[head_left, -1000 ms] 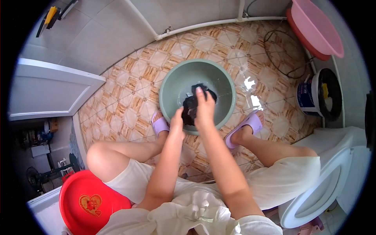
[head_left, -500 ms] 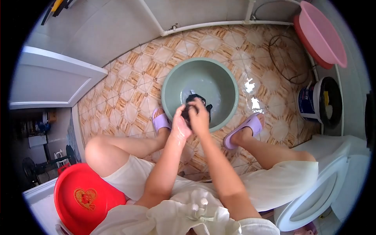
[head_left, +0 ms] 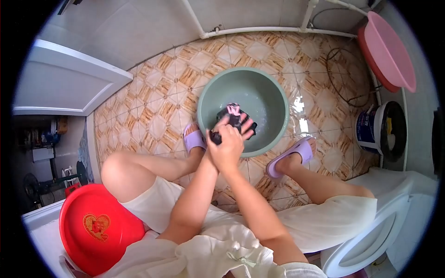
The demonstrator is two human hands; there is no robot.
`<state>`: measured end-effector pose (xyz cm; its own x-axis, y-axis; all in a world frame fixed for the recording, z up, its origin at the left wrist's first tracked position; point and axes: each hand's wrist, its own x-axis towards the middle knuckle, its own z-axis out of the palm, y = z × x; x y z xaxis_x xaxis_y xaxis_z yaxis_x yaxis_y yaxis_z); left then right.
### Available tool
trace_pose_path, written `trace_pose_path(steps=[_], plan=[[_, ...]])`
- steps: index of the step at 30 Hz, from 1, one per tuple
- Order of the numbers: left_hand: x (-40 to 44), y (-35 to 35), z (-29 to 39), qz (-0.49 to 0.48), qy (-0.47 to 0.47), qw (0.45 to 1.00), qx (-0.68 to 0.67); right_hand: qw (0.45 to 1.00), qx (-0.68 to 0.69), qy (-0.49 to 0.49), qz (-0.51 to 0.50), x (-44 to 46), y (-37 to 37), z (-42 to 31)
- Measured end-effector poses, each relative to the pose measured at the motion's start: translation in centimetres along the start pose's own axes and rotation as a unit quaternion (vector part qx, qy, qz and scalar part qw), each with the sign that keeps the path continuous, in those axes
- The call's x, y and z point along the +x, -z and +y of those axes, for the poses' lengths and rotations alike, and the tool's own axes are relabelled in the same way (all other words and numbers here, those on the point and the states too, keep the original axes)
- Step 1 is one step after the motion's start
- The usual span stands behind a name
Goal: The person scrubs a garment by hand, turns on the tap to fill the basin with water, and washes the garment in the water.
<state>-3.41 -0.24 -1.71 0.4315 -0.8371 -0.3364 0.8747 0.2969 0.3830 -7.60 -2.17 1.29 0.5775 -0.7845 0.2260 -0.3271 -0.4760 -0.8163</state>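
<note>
A black piece of cloth with pink patches (head_left: 234, 111), perhaps a small garment, hangs in a grey-green basin (head_left: 204, 104). My right hand (head_left: 229, 144) is closed over a dark bunch of this cloth, which sticks out by the thumb. Partly beneath it lies my left hand (head_left: 249, 126), its fingers stretched out and spread against the cloth. Most of the left palm is hidden behind the right hand. A little water shines on the basin's bottom.
The basin stands on a wet tiled floor (head_left: 148, 106) between feet in purple slippers (head_left: 291, 159). A red basin (head_left: 109, 206) is at lower left, a white toilet (head_left: 366, 248) at lower right. Near the right wall are a bucket (head_left: 371, 127) and a pink basin (head_left: 387, 51).
My right hand has moved down across the left hand and grips a dark bunch. The left fingers have spread out. More of the cloth, with its pink patches, shows in the basin.
</note>
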Motion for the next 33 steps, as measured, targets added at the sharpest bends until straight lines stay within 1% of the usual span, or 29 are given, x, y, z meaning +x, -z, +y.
trace_pose_path(steps=[1, 2, 3, 4, 5, 6, 7, 8, 9, 10, 12, 13, 14, 16, 17, 19, 20, 21, 22, 23, 24, 25, 26, 27, 28, 30, 31, 32, 33], plan=[[-0.9, 0.0, -0.5, -0.093, 0.017, 0.993, -0.065, 0.997, -0.03, -0.065, -0.032, 0.9, -0.1, 0.8], [0.4, 4.7, -1.8, -0.089, 0.079, 0.98, -0.16, 0.988, -0.06, -0.129, -0.066, 2.4, -0.1, 2.1], [0.1, 3.8, -1.8, 0.025, 0.073, 0.995, -0.059, 0.985, 0.018, -0.173, 0.002, 3.6, -0.3, 4.0], [0.1, 2.7, -1.8, 0.135, 0.066, 0.988, 0.044, 0.974, -0.019, -0.224, -0.021, 4.8, 0.2, 5.2], [0.2, 2.5, -2.0, 0.119, 0.03, 0.992, -0.013, 0.978, 0.031, -0.201, 0.051, 5.3, 0.0, 6.4], [0.1, 2.4, -1.9, 0.12, 0.03, 0.992, -0.018, 0.974, 0.08, -0.176, 0.119, 5.3, -0.3, 7.3], [0.0, 2.2, -1.6, 0.119, 0.047, 0.991, -0.031, 0.975, 0.078, -0.174, 0.117, 4.8, -0.1, 6.8], [0.0, 2.0, -1.0, 0.118, 0.063, 0.99, -0.043, 0.985, 0.042, -0.113, 0.124, 3.9, 0.2, 5.7], [0.1, 2.0, 0.0, 0.147, 0.103, 0.98, -0.09, 0.99, 0.008, -0.05, 0.132, 2.9, 0.3, 4.4], [-0.3, 0.8, 0.6, -0.022, 0.064, 0.994, -0.088, 0.991, 0.03, 0.041, 0.127, 1.7, 0.2, 3.0], [-0.8, -3.2, 0.2, 0.046, -0.009, 0.998, 0.05, 0.999, 0.041, 0.026, 0.019, -0.5, 0.5, -0.2], [-0.5, 2.0, -1.4, -0.091, -0.012, 0.991, -0.098, 0.999, -0.012, -0.022, -0.03, -0.2, -0.5, 2.0], [0.1, 3.0, -1.9, 0.036, 0.033, 0.994, -0.1, 0.992, -0.063, -0.069, -0.081, 0.6, -1.1, 4.7], [0.6, 2.5, -2.6, 0.152, -0.013, 0.988, -0.007, 0.983, -0.005, -0.178, -0.036, 3.3, 0.6, 6.5], [0.4, 2.4, -2.5, 0.124, -0.014, 0.992, -0.032, 0.983, -0.005, -0.178, -0.036, 3.5, 0.6, 6.5], [0.3, 2.0, -1.8, 0.123, 0.009, 0.991, -0.045, 0.992, -0.024, -0.088, 0.087, 3.6, 1.0, 6.5], [0.3, 2.0, -1.1, 0.123, 0.031, 0.991, -0.053, 0.997, -0.048, -0.012, 0.066, 2.9, 1.4, 4.7], [0.8, 2.9, -0.4, -0.049, 0.036, 0.994, -0.095, 0.999, -0.034, 0.012, 0.029, 1.5, 1.9, 2.5], [0.4, 1.5, 0.0, -0.007, 0.035, 0.988, -0.153, 0.999, -0.018, 0.035, -0.008, 0.9, 2.8, 0.1], [-0.2, 1.4, -1.0, -0.024, -0.02, 0.993, -0.116, 0.999, -0.017, 0.033, -0.006, 0.6, 1.9, 0.9], [-0.6, 1.3, -2.0, -0.04, -0.075, 0.993, -0.08, 0.996, -0.074, -0.013, -0.039, 0.4, 0.4, 2.5], [-0.2, 1.5, -1.6, 0.085, -0.011, 0.996, -0.034, 0.987, -0.13, -0.058, -0.073, 0.6, -0.7, 3.3], [0.0, 2.1, -1.4, 0.211, 0.053, 0.976, 0.01, 0.991, -0.076, -0.108, -0.016, 2.2, -0.2, 4.2], [0.2, 3.6, -2.0, 0.218, 0.009, 0.976, -0.005, 0.989, -0.082, -0.114, 0.049, 3.0, -0.3, 5.9], [0.2, 3.2, -1.6, 0.166, 0.028, 0.985, -0.031, 0.986, -0.048, -0.153, 0.05, 3.9, 0.3, 6.8], [0.4, 2.3, -0.8, 0.125, 0.051, 0.99, -0.032, 0.991, 0.05, -0.105, 0.066, 4.5, 1.0, 8.7], [0.5, 1.7, -0.2, 0.122, 0.04, 0.991, -0.049, 0.991, 0.108, -0.075, 0.032, 3.7, 0.6, 9.0], [0.7, 1.4, 0.3, 0.089, 0.021, 0.995, -0.042, 0.985, 0.165, -0.044, -0.001, 2.8, 0.4, 8.5], [1.1, 1.4, 0.9, 0.073, 0.004, 0.995, -0.063, 0.979, 0.197, -0.045, -0.02, 1.2, -0.3, 7.3]])
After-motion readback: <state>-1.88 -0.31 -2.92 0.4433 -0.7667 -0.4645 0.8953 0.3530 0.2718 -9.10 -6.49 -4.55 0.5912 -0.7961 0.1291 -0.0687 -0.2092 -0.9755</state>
